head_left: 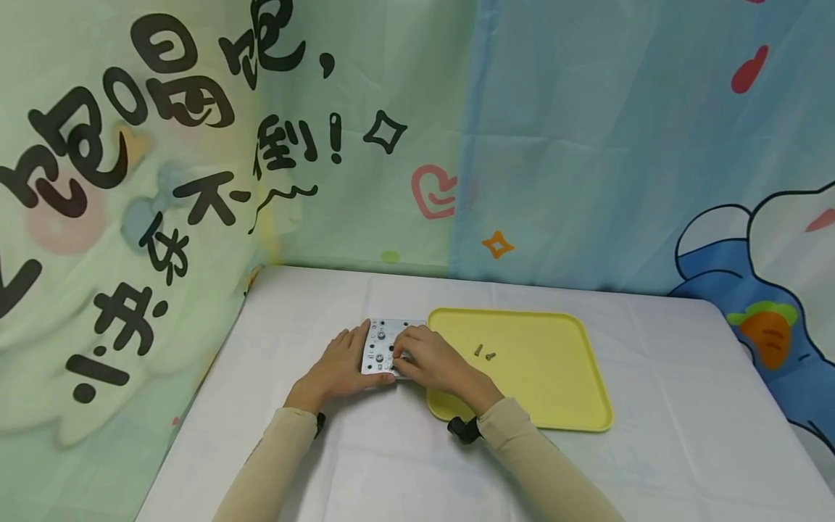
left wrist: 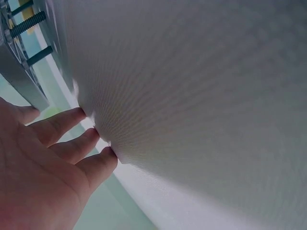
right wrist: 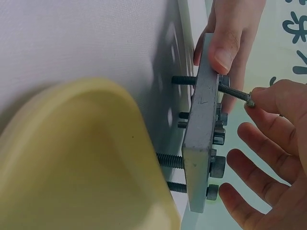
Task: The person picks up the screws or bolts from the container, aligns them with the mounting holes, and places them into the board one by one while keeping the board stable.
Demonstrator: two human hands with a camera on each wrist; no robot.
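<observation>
A silvery metal plate [head_left: 391,330] with holes and several bolts stands raised on the white table, left of the tray. My left hand [head_left: 341,365] grips its left end, thumb along the near edge and index finger by the far corner. The other fingers rest on the cloth in the left wrist view. My right hand [head_left: 435,357] pinches a bolt [right wrist: 235,93] by its head, between thumb and index finger. That bolt tilts, its threaded end at the plate's top face near my left thumb. Below the plate, bolt shanks [right wrist: 170,161] stick out underneath.
A yellow tray [head_left: 548,391] lies just right of the plate, partly under my right forearm. On it are two small loose bolts, one bolt [head_left: 479,349] beside the other bolt [head_left: 491,356]. Printed cloth [head_left: 587,145] hangs behind and left of the white table [head_left: 685,406].
</observation>
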